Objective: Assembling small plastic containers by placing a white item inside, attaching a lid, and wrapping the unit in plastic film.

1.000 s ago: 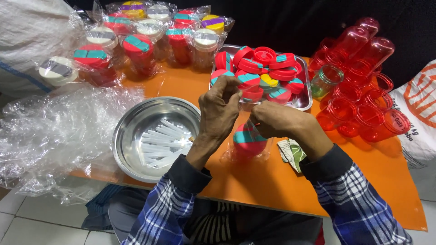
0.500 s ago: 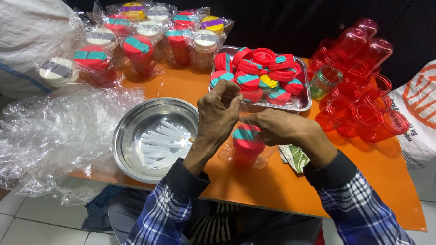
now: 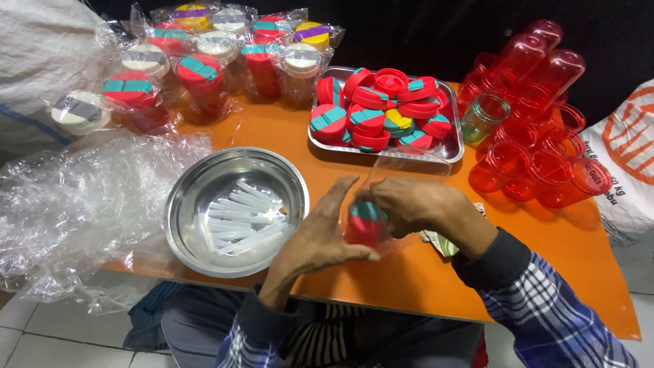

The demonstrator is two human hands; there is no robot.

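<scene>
Cradling a small red plastic cup with a teal-and-red lid (image 3: 366, 223) at the near centre of the orange table (image 3: 422, 272), I am closing my left hand (image 3: 320, 242) and right hand (image 3: 415, 204) around its light, rigid, probably slippery sides.

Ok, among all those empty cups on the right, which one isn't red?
The clear greenish cup, standing just right of the lid tray, at the left edge of the group. Every other empty cup there is transparent red.
</scene>
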